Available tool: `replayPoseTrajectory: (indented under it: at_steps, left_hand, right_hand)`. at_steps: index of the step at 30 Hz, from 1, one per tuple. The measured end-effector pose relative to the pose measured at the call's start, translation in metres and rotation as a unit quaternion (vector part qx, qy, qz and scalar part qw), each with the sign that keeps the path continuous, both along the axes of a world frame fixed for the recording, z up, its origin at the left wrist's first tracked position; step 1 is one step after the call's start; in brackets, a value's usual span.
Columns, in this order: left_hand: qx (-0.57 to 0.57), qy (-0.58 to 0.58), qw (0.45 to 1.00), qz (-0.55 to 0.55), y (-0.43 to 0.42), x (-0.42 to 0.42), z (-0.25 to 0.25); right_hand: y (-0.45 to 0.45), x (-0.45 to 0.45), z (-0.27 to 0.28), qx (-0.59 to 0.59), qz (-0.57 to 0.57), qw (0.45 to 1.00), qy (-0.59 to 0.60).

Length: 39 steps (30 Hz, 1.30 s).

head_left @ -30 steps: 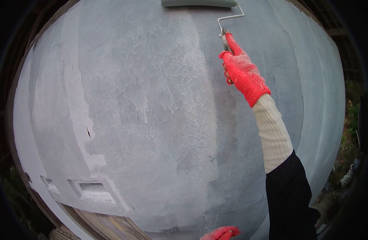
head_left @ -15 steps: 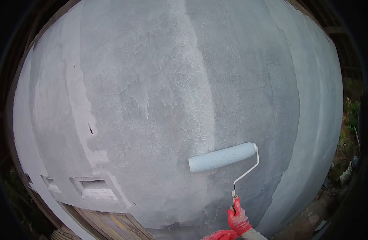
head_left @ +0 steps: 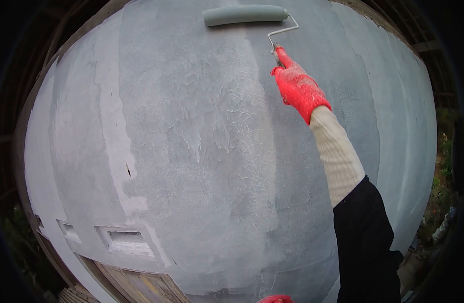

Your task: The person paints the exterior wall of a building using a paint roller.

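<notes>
My right hand (head_left: 301,90), in a red glove, is closed around the handle of a paint roller (head_left: 246,15) high on the wall. The roller's long pale sleeve lies nearly level against the upper wall, and its bent wire frame runs down to my grip. Only the top of my left hand (head_left: 276,299), in a red glove too, shows at the bottom edge; its fingers are mostly cut off. The grey wall (head_left: 191,166) has darker, wet-looking stretches, lighter vertical bands and a web of cracks down the middle.
A small recess (head_left: 127,237) sits low on the left of the wall, above a weathered wooden board (head_left: 141,284). A narrow dark slit (head_left: 128,170) marks a pale strip. Plants and debris (head_left: 440,227) lie beyond the right edge.
My right hand has pushed the roller up from the lower middle of the wall to near its top, with the arm now stretched out. My left hand has dropped mostly out of view.
</notes>
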<state>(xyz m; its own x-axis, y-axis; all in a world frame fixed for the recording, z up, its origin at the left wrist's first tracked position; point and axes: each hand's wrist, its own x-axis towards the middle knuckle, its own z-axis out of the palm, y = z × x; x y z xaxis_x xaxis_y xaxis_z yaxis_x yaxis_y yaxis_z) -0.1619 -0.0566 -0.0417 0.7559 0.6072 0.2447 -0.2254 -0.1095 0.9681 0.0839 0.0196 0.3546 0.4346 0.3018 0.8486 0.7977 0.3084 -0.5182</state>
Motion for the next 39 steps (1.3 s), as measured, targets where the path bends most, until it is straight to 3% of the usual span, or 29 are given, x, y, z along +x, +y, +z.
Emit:
replayPoseTrajectory:
  at_steps: [3,5,6,10,12,14,15,16,17,19,20,22,23,25,26,27,29,33,34,36,39]
  left_hand:
    - [0.030,0.009,0.998,0.049,0.006,-0.005,-0.004]
    - [0.005,-0.005,0.997,0.081,0.007,-0.007,-0.006]
    - [0.002,-0.001,0.997,0.083,0.008,-0.008,-0.007]
    - [0.015,0.027,0.996,0.089,0.004,-0.004,0.000]
    - [0.010,0.041,0.996,0.083,-0.001,0.000,0.002]
    - [0.023,0.035,0.998,0.055,-0.004,0.005,0.002]
    - [0.019,0.039,0.998,0.052,-0.005,0.006,0.000]
    - [0.005,0.040,0.998,0.043,-0.006,0.008,-0.001]
    - [-0.009,0.041,0.999,0.035,-0.006,0.009,-0.002]
    - [0.025,0.066,0.997,0.029,-0.003,0.009,-0.001]
    - [0.056,0.089,0.994,0.025,-0.003,0.009,0.000]
    - [0.086,0.103,0.990,0.044,-0.013,0.008,0.008]
    - [0.119,0.111,0.985,0.064,-0.015,0.008,0.012]
    - [0.181,0.112,0.975,0.063,-0.015,0.005,0.014]
    - [0.243,0.108,0.962,0.064,-0.016,0.002,0.013]
    - [0.237,0.114,0.963,0.060,-0.018,0.001,0.011]
    - [-0.055,0.071,0.996,-0.004,-0.018,0.003,0.005]
    - [-0.081,0.079,0.994,-0.008,-0.011,-0.005,-0.016]
    - [-0.084,0.081,0.993,-0.008,-0.011,-0.007,-0.017]
    - [-0.123,0.053,0.991,0.002,-0.013,-0.013,-0.021]
    - [-0.169,0.016,0.986,-0.004,-0.016,-0.019,-0.031]
  right_hand:
    - [0.009,0.006,0.073,0.042,0.065,0.994,-0.076]
    - [0.009,0.003,0.075,0.042,0.083,0.993,-0.078]
    - [0.003,-0.004,0.074,0.045,0.096,0.991,-0.081]
    - [0.025,0.006,0.000,0.002,-0.037,0.998,-0.044]
    - [0.024,-0.002,-0.081,-0.048,-0.078,0.996,-0.016]
    - [0.018,-0.001,-0.181,-0.105,-0.008,0.994,-0.004]
    - [0.032,0.009,-0.250,0.000,0.050,0.997,-0.054]
    - [0.020,0.001,-0.306,-0.037,0.060,0.997,-0.033]
    - [0.013,-0.006,-0.362,0.003,0.045,0.996,-0.077]
    - [-0.020,-0.025,-0.472,-0.139,0.054,0.989,0.004]
    - [-0.026,-0.032,-0.527,-0.109,0.053,0.993,-0.002]
    - [-0.051,-0.045,-0.614,-0.181,0.096,0.974,0.101]
    - [-0.054,-0.048,-0.617,-0.183,0.095,0.973,0.105]
    - [-0.065,-0.056,-0.618,-0.192,0.132,0.945,0.231]
    - [-0.059,-0.056,-0.606,-0.152,0.132,0.949,0.244]
    - [-0.045,-0.052,-0.580,-0.112,0.131,0.951,0.257]
    - [-0.039,-0.050,-0.480,-0.123,0.289,0.847,0.428]
    - [0.000,-0.024,-0.382,-0.065,0.422,0.802,0.417]
    - [0.008,-0.021,-0.379,-0.066,0.422,0.801,0.420]
    - [0.025,-0.019,-0.387,-0.069,0.293,0.856,0.420]
    - [0.021,-0.031,-0.477,-0.105,0.234,0.872,0.416]
